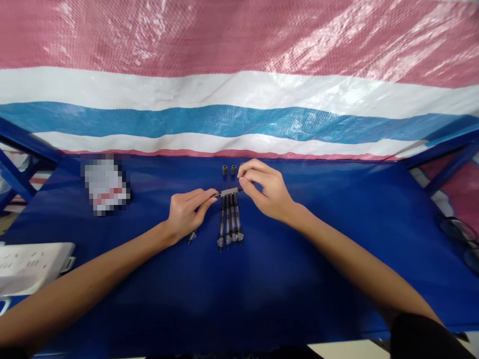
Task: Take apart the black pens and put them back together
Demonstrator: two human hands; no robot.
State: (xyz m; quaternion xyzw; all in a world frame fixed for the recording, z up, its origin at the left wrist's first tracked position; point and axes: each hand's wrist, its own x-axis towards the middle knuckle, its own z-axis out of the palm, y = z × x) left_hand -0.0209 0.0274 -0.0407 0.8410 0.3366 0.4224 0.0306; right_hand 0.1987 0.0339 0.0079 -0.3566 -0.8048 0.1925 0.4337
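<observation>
The left hand (186, 214) and right hand (267, 192) hold a grey pen barrel (229, 192) level between them, each grip clamped on one end, just above four gel pens (228, 219) lying parallel on the blue-covered tabletop (318, 279) (tips toward the person, neatly ranked). Three dark sleeves (233, 169) stand upright in a row beyond, within easy reach.

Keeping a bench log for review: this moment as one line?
left hand: holds grey pen barrel | right hand: holds its other end | beside: pen row, dark sleeves
</observation>
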